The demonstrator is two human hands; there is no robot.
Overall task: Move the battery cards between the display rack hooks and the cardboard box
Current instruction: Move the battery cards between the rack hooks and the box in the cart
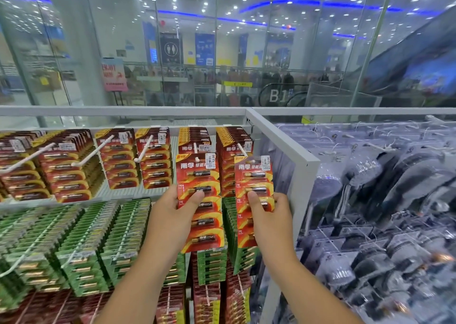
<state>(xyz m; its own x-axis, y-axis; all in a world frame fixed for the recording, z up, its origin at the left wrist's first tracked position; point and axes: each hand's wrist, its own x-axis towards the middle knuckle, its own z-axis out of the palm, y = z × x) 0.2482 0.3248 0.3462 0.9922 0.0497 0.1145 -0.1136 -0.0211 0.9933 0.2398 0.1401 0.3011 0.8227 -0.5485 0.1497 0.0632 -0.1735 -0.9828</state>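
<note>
Head view: this looks like the hanging or unhooking step, with two red battery cards at the hooks in the rack's top row and the cardboard box out of view. The left hand [172, 215] pinches the left card [199, 200], thumb on its front, its hole near the white hook [196, 151]. Right of that hook, the right hand [271, 215] pinches the right card [254, 200] the same way below another hook [243, 151]. Next, each hole probably needs lining up with its hook tip.
</note>
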